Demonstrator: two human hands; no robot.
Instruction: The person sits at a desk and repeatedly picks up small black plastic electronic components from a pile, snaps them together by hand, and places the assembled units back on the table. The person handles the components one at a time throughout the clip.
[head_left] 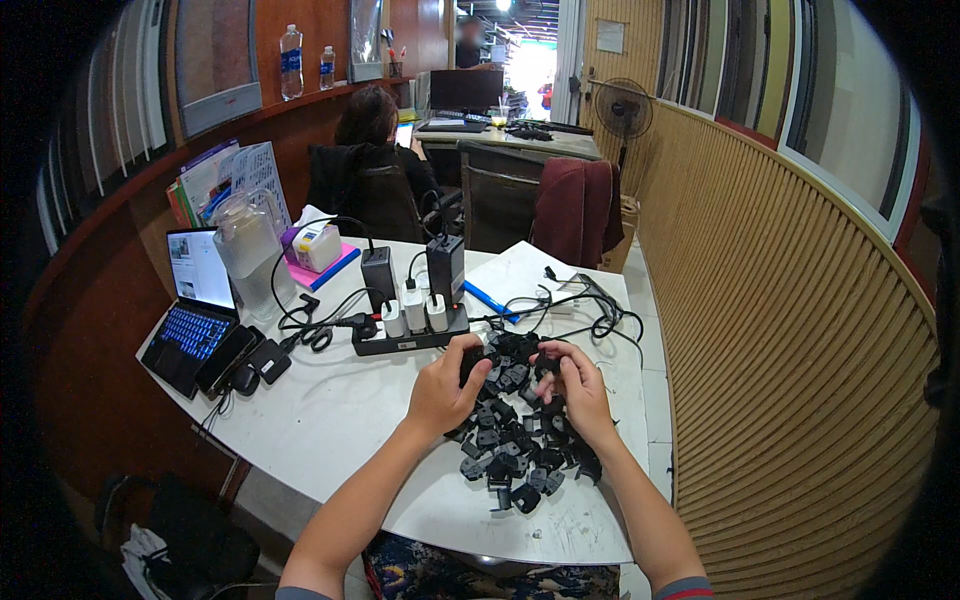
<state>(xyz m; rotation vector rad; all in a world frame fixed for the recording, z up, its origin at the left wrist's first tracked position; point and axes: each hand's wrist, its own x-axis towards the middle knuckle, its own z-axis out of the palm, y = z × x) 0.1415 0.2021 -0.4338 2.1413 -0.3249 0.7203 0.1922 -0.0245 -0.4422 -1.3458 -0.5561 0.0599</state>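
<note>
A loose pile of small black plastic parts [510,455] lies on the white table [350,410] right in front of me. At the pile's far left edge, my left hand [448,385] is curled with thumb and fingers around a black plastic part [470,364]. My right hand [580,388] is across from it on the pile's right side, its fingers bent around another black plastic part [547,365]. The exact shape of both held parts is partly hidden by my fingers.
Beyond the pile stands a black power strip [400,343] with chargers and cables. Left are a laptop [195,315], a clear jug [250,255] and scissors [318,338]. Tangled black cables [600,315] lie far right. A person [375,150] sits beyond the table, near an empty chair [497,195].
</note>
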